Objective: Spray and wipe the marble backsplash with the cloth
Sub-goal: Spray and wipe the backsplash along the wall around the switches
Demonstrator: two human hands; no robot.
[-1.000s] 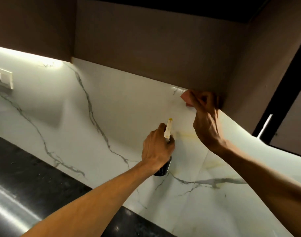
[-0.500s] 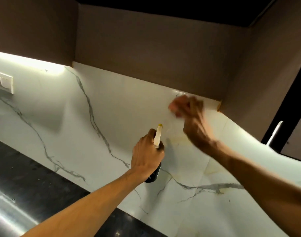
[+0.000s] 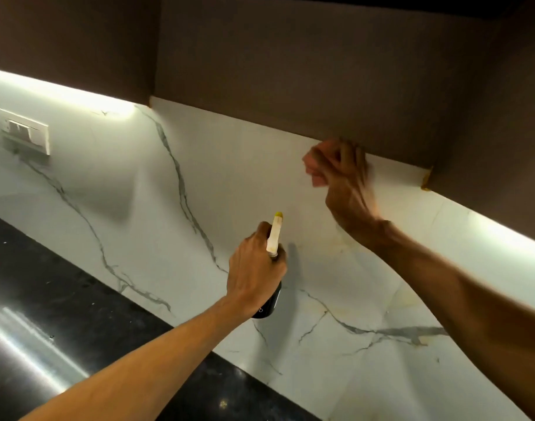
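The bottle (image 3: pixel 273 238) is standing nearly upright in front of the backsplash (image 3: pixel 229 183). Its long axis is running from bottom to top of the view and leaning slightly right. Its yellow tip is pointing up and away, toward the marble. The spray head is showing cream, and the body below it is showing dark and glossy, mostly hidden behind the fingers.

The left hand (image 3: pixel 254 271) is gripping the bottle around its neck, with the back of the hand facing the camera. Its forearm is reaching in from the lower left.

The cloth (image 3: pixel 312 165) is looking pink and bunched, and is blurred. It is sitting high on the backsplash, just under the lower edge of the cabinet (image 3: pixel 290 71). The right hand (image 3: pixel 346 189) is holding it in curled fingers and is blurred too. Whether the cloth is touching the marble is not clear. The right wrist is bending upward, and the forearm is stretching in from the right edge.

The marble is showing white with grey veins and faint yellowish marks near the bottle. A switch plate (image 3: pixel 24 130) is sitting on it at far left. A black counter (image 3: pixel 62 284) is running along its base.
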